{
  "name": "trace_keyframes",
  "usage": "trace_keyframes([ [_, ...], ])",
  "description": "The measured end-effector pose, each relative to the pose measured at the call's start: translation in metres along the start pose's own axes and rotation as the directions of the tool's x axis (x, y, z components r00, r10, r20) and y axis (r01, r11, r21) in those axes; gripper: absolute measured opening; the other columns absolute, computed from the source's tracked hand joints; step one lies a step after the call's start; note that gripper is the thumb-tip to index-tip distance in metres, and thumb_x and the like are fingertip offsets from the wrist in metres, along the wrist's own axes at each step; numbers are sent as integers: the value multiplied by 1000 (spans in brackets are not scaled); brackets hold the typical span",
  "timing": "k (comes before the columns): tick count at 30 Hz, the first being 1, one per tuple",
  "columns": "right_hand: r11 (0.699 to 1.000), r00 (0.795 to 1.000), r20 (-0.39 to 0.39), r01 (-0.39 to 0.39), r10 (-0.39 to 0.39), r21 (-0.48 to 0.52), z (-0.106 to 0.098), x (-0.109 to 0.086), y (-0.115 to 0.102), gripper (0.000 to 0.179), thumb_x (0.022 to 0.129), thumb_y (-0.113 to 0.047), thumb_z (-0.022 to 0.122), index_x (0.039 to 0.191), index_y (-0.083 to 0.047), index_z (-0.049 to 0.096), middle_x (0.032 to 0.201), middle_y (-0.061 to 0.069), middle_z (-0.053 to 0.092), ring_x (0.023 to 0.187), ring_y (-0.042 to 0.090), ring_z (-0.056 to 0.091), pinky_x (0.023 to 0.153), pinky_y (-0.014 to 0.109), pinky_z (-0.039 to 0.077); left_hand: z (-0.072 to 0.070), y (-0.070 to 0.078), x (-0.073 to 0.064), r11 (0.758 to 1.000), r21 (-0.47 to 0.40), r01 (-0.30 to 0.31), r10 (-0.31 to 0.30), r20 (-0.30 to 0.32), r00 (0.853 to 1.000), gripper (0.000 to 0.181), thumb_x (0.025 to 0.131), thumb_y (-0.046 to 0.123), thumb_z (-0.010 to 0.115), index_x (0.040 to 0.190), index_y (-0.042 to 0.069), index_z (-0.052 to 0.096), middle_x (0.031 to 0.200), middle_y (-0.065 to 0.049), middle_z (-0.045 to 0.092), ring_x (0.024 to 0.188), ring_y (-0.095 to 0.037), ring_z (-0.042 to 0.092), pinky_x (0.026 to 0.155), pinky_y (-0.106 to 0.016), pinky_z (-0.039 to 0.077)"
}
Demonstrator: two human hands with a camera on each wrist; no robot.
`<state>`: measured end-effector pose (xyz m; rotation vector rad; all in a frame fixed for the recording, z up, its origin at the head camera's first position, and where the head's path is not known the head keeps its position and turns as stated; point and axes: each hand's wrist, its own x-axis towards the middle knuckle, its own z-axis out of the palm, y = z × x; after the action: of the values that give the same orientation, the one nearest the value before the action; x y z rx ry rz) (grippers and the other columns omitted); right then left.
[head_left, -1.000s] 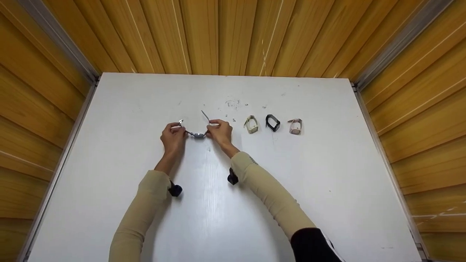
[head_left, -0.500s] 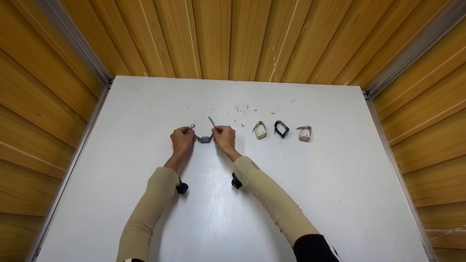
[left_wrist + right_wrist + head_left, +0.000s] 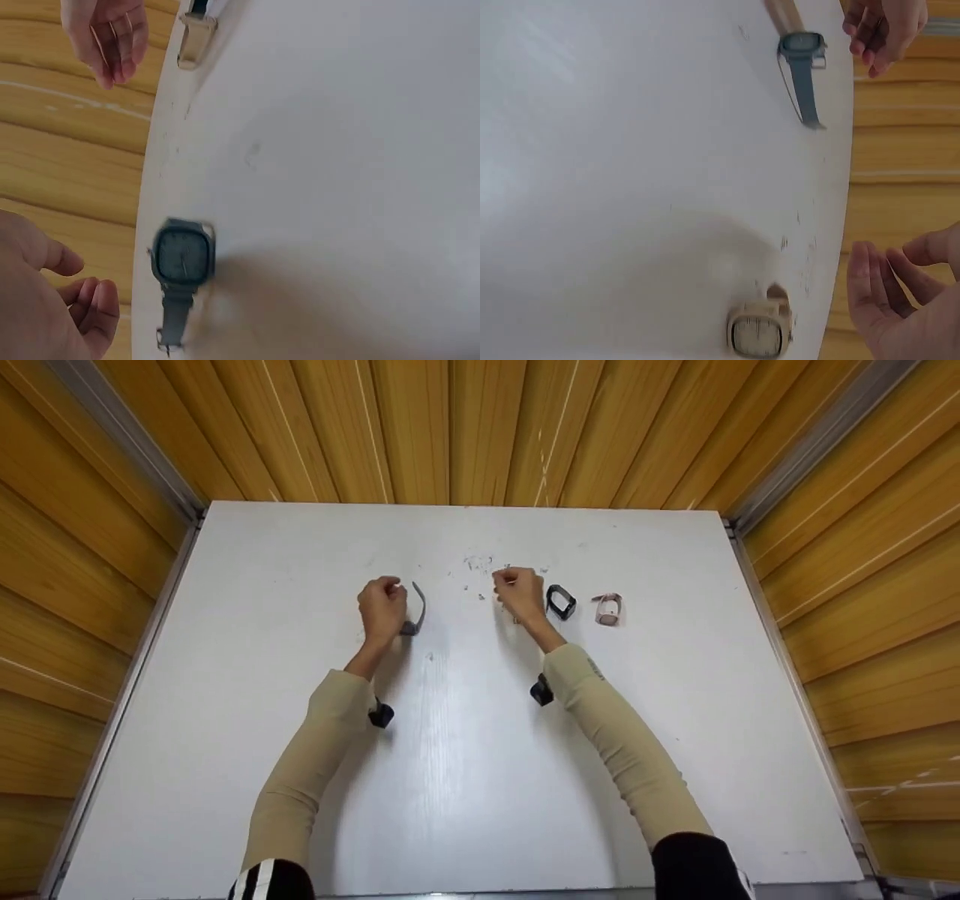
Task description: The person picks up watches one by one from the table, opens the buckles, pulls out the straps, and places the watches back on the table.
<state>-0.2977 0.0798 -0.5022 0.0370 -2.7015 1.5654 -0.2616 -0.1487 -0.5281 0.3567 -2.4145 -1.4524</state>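
A blue-grey wristwatch (image 3: 410, 628) rests on the white table with its strap undone, one strap end curving away from the case. My left hand (image 3: 381, 607) hovers over it with fingers loosely bent, hiding part of it in the head view. The left wrist view shows the dial of this watch (image 3: 183, 256) beside the hand, which holds nothing. Above a cream wristwatch (image 3: 757, 334) hangs my right hand (image 3: 523, 594), fingers loosely curled and nothing between them. In the head view that hand covers most of the cream watch.
Right of my right hand stand a black watch (image 3: 568, 610) and a pink watch (image 3: 609, 619), both with straps looped. Dark scuff marks (image 3: 478, 563) dot the white table (image 3: 675, 697). Ribbed wood-pattern walls (image 3: 420, 431) close off the back and sides.
Both hands have let go of the blue-grey watch's strap ends. My left hand has risen over the watch, and my right hand has moved right, over the cream watch.
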Motion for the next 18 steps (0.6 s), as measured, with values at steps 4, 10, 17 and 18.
trace_keyframes([
  [4, 998, 993, -100, -61, 59, -27, -34, 0, 14, 25, 99, -15, 62, 109, 2, 77, 103, 20, 77, 86, 21, 73, 62, 10, 46, 33, 22, -8, 997, -13, -70, 71, 146, 987, 22, 94, 0, 58, 109, -9, 72, 101, -25, 72, 94, -33, 67, 85, -37, 56],
  [10, 989, 989, -69, -136, 132, -55, -53, -3, 43, 30, 99, -16, 60, 117, 3, 74, 113, 21, 75, 98, 25, 72, 78, 22, 54, 89, 41, -23, 1000, -10, -4, 8, 375, 927, 28, 92, 2, 59, 115, -8, 71, 105, -23, 74, 94, -28, 68, 83, -28, 56],
  [17, 990, 995, -18, -104, 103, -93, -31, -21, 66, 32, 96, -8, 59, 122, 9, 69, 120, 26, 72, 116, 37, 69, 101, 43, 56, 123, 38, -37, 999, 41, 18, -34, 424, 905, 29, 97, 6, 60, 120, -10, 69, 111, -22, 74, 103, -31, 70, 91, -36, 58],
  [18, 991, 994, -18, -105, 104, -82, -29, -23, 68, 32, 96, -7, 59, 122, 9, 69, 120, 26, 72, 115, 37, 69, 100, 43, 56, 126, 39, -38, 999, 33, 18, -31, 425, 905, 29, 97, 6, 60, 119, -10, 69, 111, -22, 74, 102, -31, 70, 90, -36, 59],
])
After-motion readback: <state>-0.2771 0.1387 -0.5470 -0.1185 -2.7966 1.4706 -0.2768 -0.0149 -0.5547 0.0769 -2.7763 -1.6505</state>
